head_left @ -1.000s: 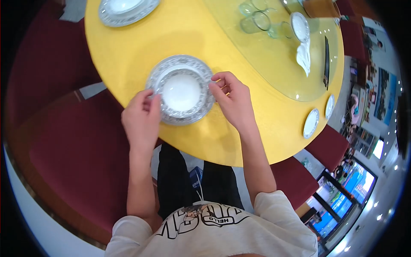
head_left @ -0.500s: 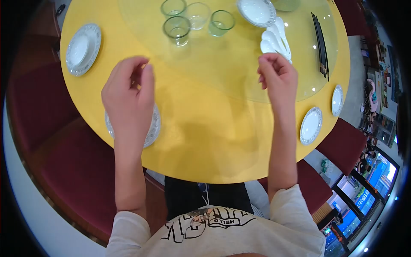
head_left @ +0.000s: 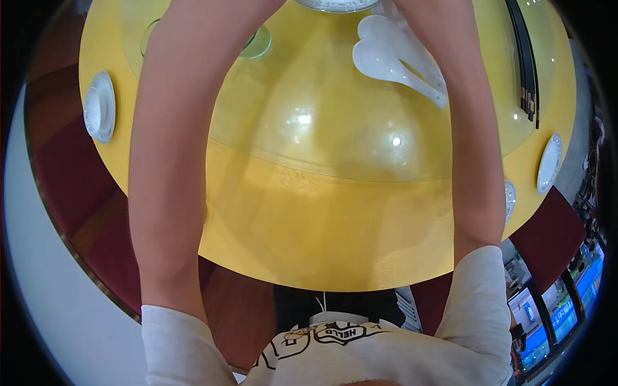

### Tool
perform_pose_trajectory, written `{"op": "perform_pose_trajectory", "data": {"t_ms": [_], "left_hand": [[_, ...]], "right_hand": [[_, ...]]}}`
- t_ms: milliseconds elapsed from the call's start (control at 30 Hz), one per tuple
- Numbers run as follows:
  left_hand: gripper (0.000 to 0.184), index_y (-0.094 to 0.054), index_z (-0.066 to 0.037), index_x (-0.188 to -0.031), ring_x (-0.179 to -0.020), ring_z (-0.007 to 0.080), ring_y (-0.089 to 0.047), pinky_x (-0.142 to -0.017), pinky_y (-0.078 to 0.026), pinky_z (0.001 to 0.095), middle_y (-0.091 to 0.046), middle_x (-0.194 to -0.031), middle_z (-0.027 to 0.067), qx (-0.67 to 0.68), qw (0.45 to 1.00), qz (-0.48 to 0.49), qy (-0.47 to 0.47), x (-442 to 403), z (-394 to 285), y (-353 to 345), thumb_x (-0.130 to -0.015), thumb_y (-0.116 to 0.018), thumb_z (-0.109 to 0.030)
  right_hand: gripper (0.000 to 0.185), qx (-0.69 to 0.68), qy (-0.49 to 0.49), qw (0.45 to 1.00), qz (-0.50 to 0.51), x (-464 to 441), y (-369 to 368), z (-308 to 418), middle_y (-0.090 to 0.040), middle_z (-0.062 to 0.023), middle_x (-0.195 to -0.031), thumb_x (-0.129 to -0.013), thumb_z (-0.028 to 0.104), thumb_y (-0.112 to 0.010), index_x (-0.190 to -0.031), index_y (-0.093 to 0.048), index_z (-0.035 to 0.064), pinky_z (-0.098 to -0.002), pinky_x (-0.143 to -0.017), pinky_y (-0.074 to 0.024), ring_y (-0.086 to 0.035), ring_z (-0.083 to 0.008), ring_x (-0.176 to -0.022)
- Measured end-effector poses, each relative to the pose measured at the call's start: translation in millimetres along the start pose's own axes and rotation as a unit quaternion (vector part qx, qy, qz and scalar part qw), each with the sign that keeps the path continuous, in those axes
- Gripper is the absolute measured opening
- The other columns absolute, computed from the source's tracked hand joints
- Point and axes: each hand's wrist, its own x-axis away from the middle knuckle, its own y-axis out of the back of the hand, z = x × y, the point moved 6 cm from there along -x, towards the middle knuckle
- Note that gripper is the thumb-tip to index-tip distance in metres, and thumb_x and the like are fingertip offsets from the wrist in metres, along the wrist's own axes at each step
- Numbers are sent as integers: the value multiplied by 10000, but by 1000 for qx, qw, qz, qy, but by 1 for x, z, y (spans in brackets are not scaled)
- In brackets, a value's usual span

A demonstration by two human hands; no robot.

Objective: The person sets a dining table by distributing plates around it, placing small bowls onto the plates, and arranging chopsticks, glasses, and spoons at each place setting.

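Both my hands are beyond the top edge of the head view; only my left forearm (head_left: pixel 174 128) and right forearm (head_left: pixel 473 128) show, stretched far over the table. Between them at the top edge is the rim of a white patterned dish (head_left: pixel 338 6), mostly cut off. White soup spoons (head_left: pixel 386 58) lie below and right of it, partly hidden by my right forearm. A greenish glass (head_left: pixel 259 44) shows beside my left forearm, which covers part of it. What my hands touch is out of sight.
The round yellow table (head_left: pixel 322 238) carries a glass turntable (head_left: pixel 309 145). Black chopsticks (head_left: pixel 524 64) lie at the right. A plate with a bowl (head_left: pixel 98 108) stands at the left edge, a white plate (head_left: pixel 549 164) at the right edge. Dark red chairs (head_left: pixel 550 238) surround the table.
Both arms have reached forward, taking my hands out past the top edge. The view has shifted closer over the table, with the spoons now larger and nearer the top middle.
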Motion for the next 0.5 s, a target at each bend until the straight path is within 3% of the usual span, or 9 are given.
{"op": "perform_pose_trajectory", "data": {"t_ms": [33,167,500], "left_hand": [[187,-649,44,-825,-896,382,-645,-804,-511,449,-662,-857,240,-10,999,36,17,1,6,-3,-799,-681,-139],[166,-660,37,-815,-882,385,-652,-803,-521,447,-667,-857,239,2,998,28,57,-1,17,-11,-785,-687,-124],[133,-655,36,-786,-856,402,-657,-790,-526,460,-665,-842,256,20,994,41,97,-10,38,-32,-772,-674,-95]], "right_hand": [[226,-25,-16,1000,9,-1,-3,6,-671,-183,-721,-796,143,-686,-880,-686,-68,-350,-620,-512,-666,-252,-655],[225,-23,-42,998,43,0,0,22,-672,-178,-719,-786,125,-695,-897,-688,-70,-337,-610,-509,-659,-243,-642],[210,-26,35,999,4,-5,1,24,-671,-181,-746,-759,95,-688,-900,-695,-60,-364,-665,-521,-667,-283,-701]]}}
